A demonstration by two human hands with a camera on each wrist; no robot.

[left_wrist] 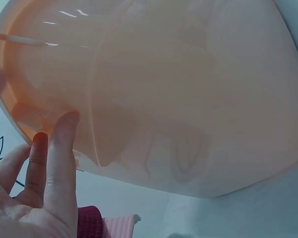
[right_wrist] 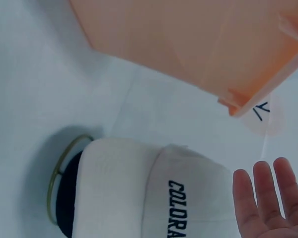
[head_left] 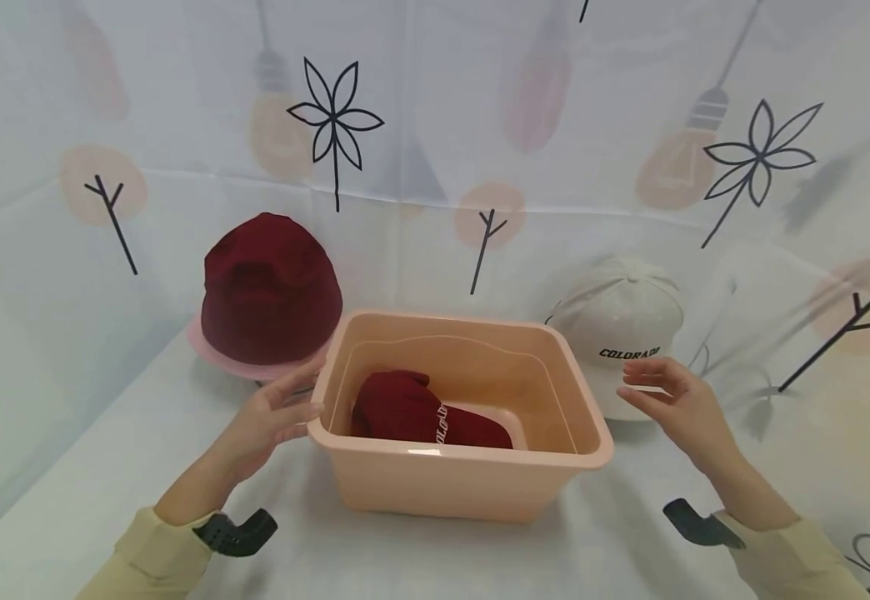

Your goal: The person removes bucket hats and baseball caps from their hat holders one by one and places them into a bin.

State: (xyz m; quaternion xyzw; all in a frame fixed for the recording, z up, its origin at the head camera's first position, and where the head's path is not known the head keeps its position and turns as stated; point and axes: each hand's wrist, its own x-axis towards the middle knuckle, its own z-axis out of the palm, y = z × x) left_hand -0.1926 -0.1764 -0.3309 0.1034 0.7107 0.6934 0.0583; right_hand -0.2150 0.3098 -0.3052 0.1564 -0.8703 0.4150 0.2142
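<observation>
A peach plastic basin (head_left: 442, 487) stands in the middle of the table in the head view. Inside it lies a dark red cap (head_left: 397, 407) with white lettering, its brim toward the right. My left hand (head_left: 270, 421) is at the basin's left rim. In the left wrist view its fairly straight fingers (left_wrist: 62, 163) touch the outer wall below the rim. To the right of the basin, my right hand (head_left: 682, 408) is held apart from it with fingers spread and nothing in them. It overlaps a white cap (head_left: 615, 304) lettered COLORADO in the head view.
A dark red hat (head_left: 270, 283) sits over a pink hat brim (head_left: 217, 354) behind the basin on the left. Beneath the white cap, the right wrist view shows a thin curved stand (right_wrist: 52, 183). A patterned cloth (head_left: 420, 125) hangs behind everything.
</observation>
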